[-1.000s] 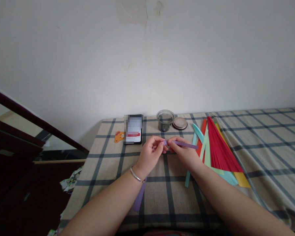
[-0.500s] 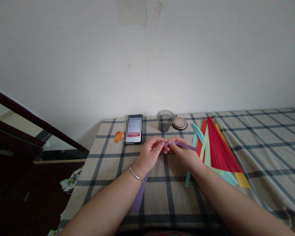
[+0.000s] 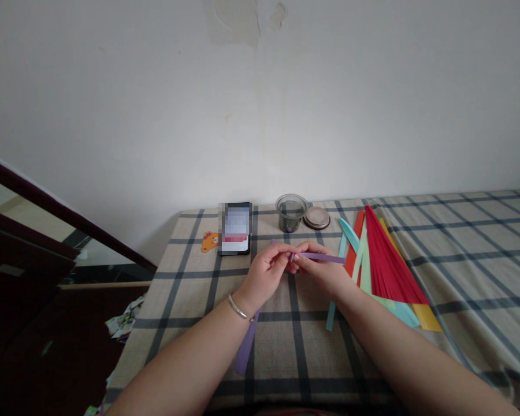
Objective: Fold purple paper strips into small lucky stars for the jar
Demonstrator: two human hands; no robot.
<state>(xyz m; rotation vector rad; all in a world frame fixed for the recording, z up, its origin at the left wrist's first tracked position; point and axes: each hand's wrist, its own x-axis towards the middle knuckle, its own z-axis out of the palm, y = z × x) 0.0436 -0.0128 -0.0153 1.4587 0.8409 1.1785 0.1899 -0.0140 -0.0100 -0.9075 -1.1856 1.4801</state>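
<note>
Between my two hands is a narrow purple paper strip (image 3: pixel 323 257), its free length pointing right across the back of my right hand. My left hand (image 3: pixel 268 268), with a silver bangle at the wrist, pinches the strip's folded end between thumb and fingertips. Close against it, my right hand (image 3: pixel 318 264) pinches the same small fold. The exact shape of the fold is mostly hidden by my fingers. More purple strips (image 3: pixel 246 349) lie on the cloth, partly under my left forearm.
Behind my hands stand a clear plastic cup (image 3: pixel 291 212) and a round lid (image 3: pixel 317 217). A phone (image 3: pixel 235 228) lies beside an orange bear cutout (image 3: pixel 208 242). To the right are fanned red strips (image 3: pixel 392 263) among orange, green, blue and yellow ones. A checked cloth (image 3: pixel 186 300) covers the surface.
Both hands have dipped slightly. The strip's free length has levelled out, and the fold between my fingertips has turned a little. Nothing has been let go.
</note>
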